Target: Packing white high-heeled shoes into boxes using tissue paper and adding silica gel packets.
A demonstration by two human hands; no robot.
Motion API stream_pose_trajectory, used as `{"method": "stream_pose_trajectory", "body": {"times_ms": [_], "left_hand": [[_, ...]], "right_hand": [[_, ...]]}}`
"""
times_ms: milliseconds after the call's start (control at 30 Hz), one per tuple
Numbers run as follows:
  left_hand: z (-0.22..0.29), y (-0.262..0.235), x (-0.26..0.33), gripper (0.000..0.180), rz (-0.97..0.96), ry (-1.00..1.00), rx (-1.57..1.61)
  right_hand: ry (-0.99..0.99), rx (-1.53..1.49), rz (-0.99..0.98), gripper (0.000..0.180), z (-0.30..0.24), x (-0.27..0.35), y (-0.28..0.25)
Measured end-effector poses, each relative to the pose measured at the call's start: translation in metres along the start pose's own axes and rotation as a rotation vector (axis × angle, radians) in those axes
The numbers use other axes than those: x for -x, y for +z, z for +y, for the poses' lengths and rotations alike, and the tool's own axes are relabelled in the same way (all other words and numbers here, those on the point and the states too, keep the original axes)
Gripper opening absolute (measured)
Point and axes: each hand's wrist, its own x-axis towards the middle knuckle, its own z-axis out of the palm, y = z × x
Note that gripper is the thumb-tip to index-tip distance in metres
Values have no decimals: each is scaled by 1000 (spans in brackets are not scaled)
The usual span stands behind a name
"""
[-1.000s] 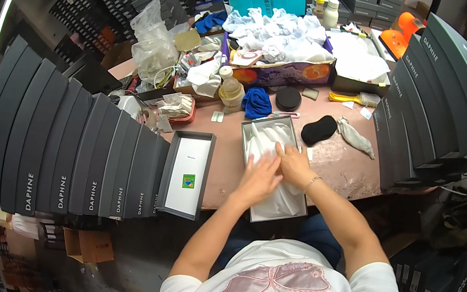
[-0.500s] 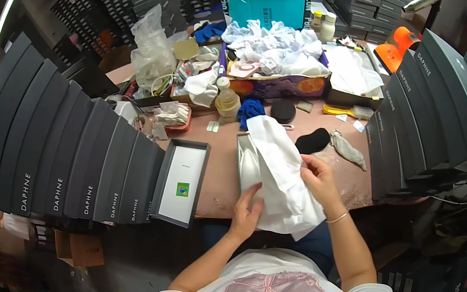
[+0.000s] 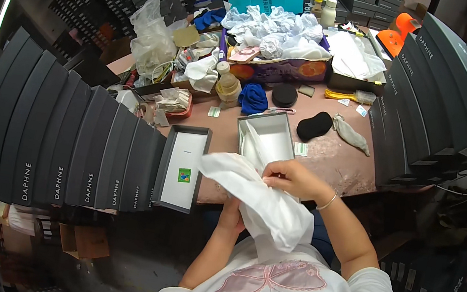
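Note:
A loose, crumpled white wrapping sheet [image 3: 277,215] hangs in front of my shirt; whether it is paper or cloth I cannot tell. My right hand [image 3: 294,180] pinches its upper edge between thumb and fingers. Under its left side, my left hand [image 3: 231,214] is closed on it, with the fingertips covered. Whether the sheet wraps anything is hidden. Just beyond stands an open grey shoebox [image 3: 283,132] with a white interior; a white-wrapped item [image 3: 254,148] lies along its left side. Left of it, the box lid [image 3: 178,198] lies inside up, with a small green packet [image 3: 184,175] in it.
Dark grey shoeboxes stand in a row at left [image 3: 81,148] and in a tall stack at right [image 3: 424,107]. A carton of crumpled white paper [image 3: 280,69] stands behind. A blue cloth [image 3: 253,98], a round black tin [image 3: 284,95] and a black pad [image 3: 314,126] lie on the table.
The white sheet has come off the shoebox toward my body, uncovering the box's inside. My right hand has moved left with it, and my left hand has gone lower, under the sheet.

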Motion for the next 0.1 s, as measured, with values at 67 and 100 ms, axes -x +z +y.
{"method": "stream_pose_trajectory", "body": {"times_ms": [67, 100], "left_hand": [[6, 9, 5, 86, -30, -76, 22], [6, 8, 8, 88, -88, -67, 26]], "right_hand": [[100, -333, -159, 12, 18, -3, -13], [103, -433, -184, 12, 23, -7, -14]]}}
